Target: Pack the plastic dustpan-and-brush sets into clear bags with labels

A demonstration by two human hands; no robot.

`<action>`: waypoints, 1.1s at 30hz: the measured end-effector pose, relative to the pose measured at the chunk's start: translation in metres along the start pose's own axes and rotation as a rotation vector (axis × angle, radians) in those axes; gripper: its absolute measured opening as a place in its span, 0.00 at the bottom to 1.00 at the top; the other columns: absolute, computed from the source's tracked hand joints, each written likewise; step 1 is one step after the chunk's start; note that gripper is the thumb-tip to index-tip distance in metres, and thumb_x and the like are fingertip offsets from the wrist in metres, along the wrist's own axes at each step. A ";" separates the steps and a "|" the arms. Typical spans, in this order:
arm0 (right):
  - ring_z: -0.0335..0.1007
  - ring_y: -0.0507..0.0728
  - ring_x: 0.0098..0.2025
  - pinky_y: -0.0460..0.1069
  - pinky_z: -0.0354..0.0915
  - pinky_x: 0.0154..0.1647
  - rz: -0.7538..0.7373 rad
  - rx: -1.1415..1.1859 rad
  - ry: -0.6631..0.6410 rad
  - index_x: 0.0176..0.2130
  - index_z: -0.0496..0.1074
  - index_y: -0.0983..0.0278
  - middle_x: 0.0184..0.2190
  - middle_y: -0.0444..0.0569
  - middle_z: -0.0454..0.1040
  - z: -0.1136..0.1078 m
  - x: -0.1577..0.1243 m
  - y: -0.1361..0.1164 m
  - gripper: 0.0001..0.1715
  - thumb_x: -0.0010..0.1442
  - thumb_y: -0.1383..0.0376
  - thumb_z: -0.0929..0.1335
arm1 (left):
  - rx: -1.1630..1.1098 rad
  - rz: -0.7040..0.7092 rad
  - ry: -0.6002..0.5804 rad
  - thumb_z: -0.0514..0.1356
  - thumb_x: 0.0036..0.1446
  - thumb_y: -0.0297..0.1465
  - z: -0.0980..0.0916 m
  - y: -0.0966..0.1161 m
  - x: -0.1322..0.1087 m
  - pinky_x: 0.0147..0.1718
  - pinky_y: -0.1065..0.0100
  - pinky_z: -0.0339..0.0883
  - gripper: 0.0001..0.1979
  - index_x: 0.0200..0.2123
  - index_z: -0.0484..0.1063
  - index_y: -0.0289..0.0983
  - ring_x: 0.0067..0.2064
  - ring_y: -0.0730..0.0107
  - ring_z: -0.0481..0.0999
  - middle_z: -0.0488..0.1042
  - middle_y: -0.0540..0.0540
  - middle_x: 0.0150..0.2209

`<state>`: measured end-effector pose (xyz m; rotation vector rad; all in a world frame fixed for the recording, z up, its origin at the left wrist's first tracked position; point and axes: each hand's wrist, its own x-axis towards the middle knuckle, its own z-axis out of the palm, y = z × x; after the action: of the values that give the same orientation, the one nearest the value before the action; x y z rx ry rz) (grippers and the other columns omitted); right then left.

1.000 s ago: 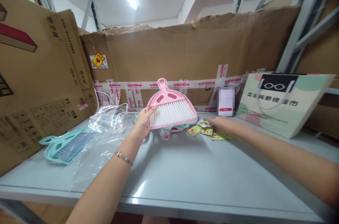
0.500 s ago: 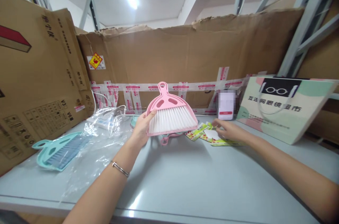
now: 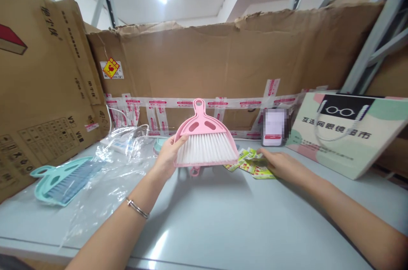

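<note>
My left hand (image 3: 166,157) grips the left edge of a pink mini dustpan with a white-bristled brush nested in it (image 3: 205,140), held upright above the grey table (image 3: 207,219), handle pointing up. Below it another pink handle (image 3: 193,171) pokes out. My right hand (image 3: 280,163) lies on a pile of small yellow-green packets (image 3: 251,163) just right of the dustpan, fingers curled on them.
A teal dustpan and brush set (image 3: 60,178) lies at the left on crumpled clear plastic (image 3: 108,176). Cardboard walls (image 3: 223,66) close the back and left. A printed paper bag (image 3: 347,129) leans at the right, beside a small device (image 3: 274,127).
The pink dustpan has stayed in my left hand at much the same height. My right hand has drawn slightly nearer on the packets. The view has shifted a little right and down.
</note>
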<state>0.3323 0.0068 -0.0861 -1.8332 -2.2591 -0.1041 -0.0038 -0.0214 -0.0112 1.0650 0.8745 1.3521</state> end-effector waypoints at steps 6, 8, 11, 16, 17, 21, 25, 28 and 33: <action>0.66 0.57 0.27 0.49 0.59 0.29 0.243 0.414 0.289 0.31 0.66 0.61 0.26 0.50 0.73 -0.035 -0.003 -0.006 0.11 0.54 0.57 0.61 | 0.022 0.024 0.036 0.68 0.38 0.43 0.001 -0.001 0.001 0.28 0.71 0.66 0.24 0.34 0.73 0.31 0.32 0.65 0.75 0.76 0.44 0.28; 0.65 0.56 0.26 0.49 0.59 0.27 0.286 0.640 0.389 0.28 0.67 0.62 0.25 0.50 0.72 -0.060 -0.006 -0.019 0.20 0.49 0.48 0.64 | 0.027 0.010 0.051 0.68 0.37 0.44 0.002 -0.002 0.001 0.27 0.71 0.66 0.24 0.32 0.73 0.32 0.31 0.67 0.75 0.76 0.44 0.28; 0.62 0.54 0.24 0.47 0.56 0.24 0.140 0.759 0.311 0.26 0.70 0.63 0.23 0.48 0.70 -0.094 -0.011 -0.058 0.27 0.44 0.42 0.65 | 0.035 -0.014 0.058 0.67 0.37 0.49 0.004 -0.004 0.000 0.24 0.71 0.66 0.26 0.32 0.72 0.32 0.28 0.67 0.74 0.76 0.44 0.28; 0.56 0.49 0.23 0.45 0.51 0.23 -0.209 0.544 -0.009 0.19 0.63 0.64 0.18 0.41 0.62 -0.109 -0.008 -0.136 0.22 0.53 0.51 0.63 | 0.057 -0.058 -0.032 0.63 0.39 0.53 0.009 -0.006 -0.006 0.17 0.69 0.64 0.30 0.35 0.71 0.32 0.22 0.65 0.73 0.75 0.43 0.24; 0.54 0.49 0.23 0.45 0.50 0.23 -0.223 0.500 -0.005 0.18 0.60 0.64 0.17 0.40 0.61 -0.106 -0.005 -0.146 0.22 0.53 0.52 0.64 | 0.062 -0.070 -0.065 0.62 0.40 0.53 0.010 -0.006 -0.007 0.15 0.68 0.63 0.30 0.36 0.71 0.32 0.21 0.64 0.73 0.75 0.42 0.24; 0.54 0.49 0.23 0.45 0.48 0.24 -0.168 0.361 0.060 0.18 0.58 0.64 0.17 0.40 0.61 -0.091 0.008 -0.163 0.21 0.52 0.55 0.66 | 0.051 -0.066 -0.153 0.61 0.43 0.53 0.012 -0.006 -0.010 0.13 0.69 0.63 0.30 0.39 0.71 0.32 0.21 0.63 0.74 0.76 0.40 0.27; 0.57 0.50 0.24 0.46 0.49 0.24 -0.130 0.327 0.086 0.19 0.60 0.63 0.18 0.41 0.64 -0.084 0.015 -0.162 0.20 0.50 0.53 0.67 | 0.053 -0.038 -0.191 0.68 0.41 0.41 0.011 -0.003 -0.012 0.15 0.68 0.66 0.24 0.39 0.70 0.33 0.23 0.64 0.75 0.76 0.42 0.29; 0.60 0.52 0.25 0.47 0.53 0.27 -0.134 0.355 0.132 0.20 0.62 0.62 0.20 0.42 0.66 -0.081 0.014 -0.159 0.18 0.49 0.54 0.68 | 0.094 -0.055 -0.192 0.69 0.38 0.35 0.008 -0.003 -0.011 0.14 0.68 0.65 0.21 0.37 0.70 0.33 0.21 0.64 0.74 0.75 0.43 0.28; 0.63 0.58 0.47 0.52 0.61 0.44 0.021 0.862 0.882 0.46 0.63 0.61 0.48 0.52 0.65 -0.058 0.000 -0.145 0.36 0.40 0.54 0.74 | -0.039 0.005 -0.023 0.70 0.34 0.30 0.010 -0.009 -0.007 0.27 0.65 0.72 0.21 0.34 0.71 0.31 0.29 0.63 0.77 0.77 0.43 0.29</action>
<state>0.1992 -0.0358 -0.0171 -1.0309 -1.3313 0.0563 0.0076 -0.0288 -0.0171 1.0513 0.8268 1.3532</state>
